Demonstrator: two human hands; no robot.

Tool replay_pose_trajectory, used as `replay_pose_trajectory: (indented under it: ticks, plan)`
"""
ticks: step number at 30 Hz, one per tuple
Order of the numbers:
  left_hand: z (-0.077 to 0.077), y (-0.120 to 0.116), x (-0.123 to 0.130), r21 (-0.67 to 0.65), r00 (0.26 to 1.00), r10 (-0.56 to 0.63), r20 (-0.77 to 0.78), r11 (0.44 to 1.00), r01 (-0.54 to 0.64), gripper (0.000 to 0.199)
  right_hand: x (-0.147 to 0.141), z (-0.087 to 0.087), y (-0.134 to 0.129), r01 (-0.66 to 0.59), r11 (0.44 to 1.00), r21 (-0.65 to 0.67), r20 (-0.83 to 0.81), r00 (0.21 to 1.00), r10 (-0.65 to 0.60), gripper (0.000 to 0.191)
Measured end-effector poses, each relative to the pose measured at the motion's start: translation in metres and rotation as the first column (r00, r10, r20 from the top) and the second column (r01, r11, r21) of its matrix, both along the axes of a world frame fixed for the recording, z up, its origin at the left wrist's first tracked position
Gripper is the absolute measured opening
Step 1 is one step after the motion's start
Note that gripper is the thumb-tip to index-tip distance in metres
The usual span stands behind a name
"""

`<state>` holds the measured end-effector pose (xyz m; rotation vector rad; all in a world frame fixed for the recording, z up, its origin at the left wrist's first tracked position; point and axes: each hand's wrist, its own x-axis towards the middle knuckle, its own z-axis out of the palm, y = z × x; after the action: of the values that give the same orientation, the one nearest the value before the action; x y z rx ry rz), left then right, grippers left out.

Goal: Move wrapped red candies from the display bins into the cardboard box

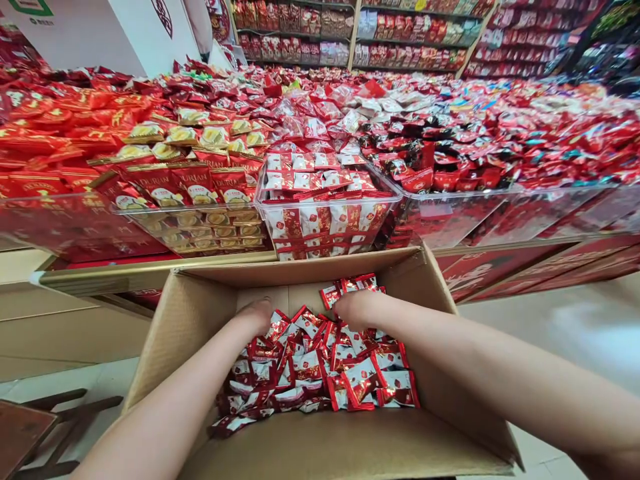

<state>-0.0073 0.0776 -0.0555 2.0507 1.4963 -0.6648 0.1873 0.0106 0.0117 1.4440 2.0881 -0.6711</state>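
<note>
left hand [259, 313]: inside the box near its far wall, fingers turned down and mostly hidden; i cannot tell whether they are spread, narrowed or holding anything.
right hand [354, 309]: also inside the box, bent at the wrist, with a few wrapped sweets right at its far side; the fingertips are hidden, so i cannot tell if it grips them.
wrapped sweets [305, 367]: red and white, in a loose heap between the two hands and on the near side of both, some just beside the left hand.
cardboard box [320, 440]: open at the top, its walls around both hands.
clear bin [327, 204]: just beyond both hands, outside the box, filled with rows of similar red and white packets.
durian packets [200, 183]: beyond the left hand and off to its left.
dark red packets [450, 160]: beyond the right hand and off to its right.
shelves [356, 37]: far beyond both hands, lined with bags.
wooden stool [25, 427]: well to the left of the left hand, lower down.
</note>
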Motion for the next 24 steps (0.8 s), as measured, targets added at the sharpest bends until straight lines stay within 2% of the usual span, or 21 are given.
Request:
replay_pose_trajectory:
  ticks: [5,8,11,15,20,24]
  plan:
    - [0.002,-0.008,0.007,-0.051,0.999,-0.016,-0.041,0.999,0.014,0.025,-0.002,0.008,-0.001,-0.034,0.999,0.038,0.016,0.999,0.034,0.029]
    - [0.005,-0.009,0.01,-0.089,0.999,-0.035,0.0,0.995,0.035,0.021,-0.002,0.007,0.001,-0.025,0.995,0.096,-0.017,0.999,0.027,0.026]
    - [0.015,-0.006,0.012,-0.066,0.996,-0.031,0.085,0.997,0.037,0.019,-0.004,0.007,0.003,0.002,0.983,0.183,-0.073,0.997,0.011,0.029]
    - [0.045,-0.012,0.016,-0.006,0.952,-0.038,0.304,0.999,0.041,0.017,-0.005,0.011,0.003,0.096,0.943,0.318,-0.249,0.968,-0.015,0.037]
    - [0.095,-0.033,0.012,0.026,0.846,-0.018,0.533,1.0,0.005,0.01,-0.007,0.029,-0.004,0.204,0.881,0.427,-0.582,0.808,0.095,0.021]
    - [0.126,-0.04,0.001,-0.118,0.672,0.12,0.731,0.992,-0.048,0.008,-0.007,0.059,-0.013,0.246,0.872,0.422,-0.668,0.735,0.117,0.021]
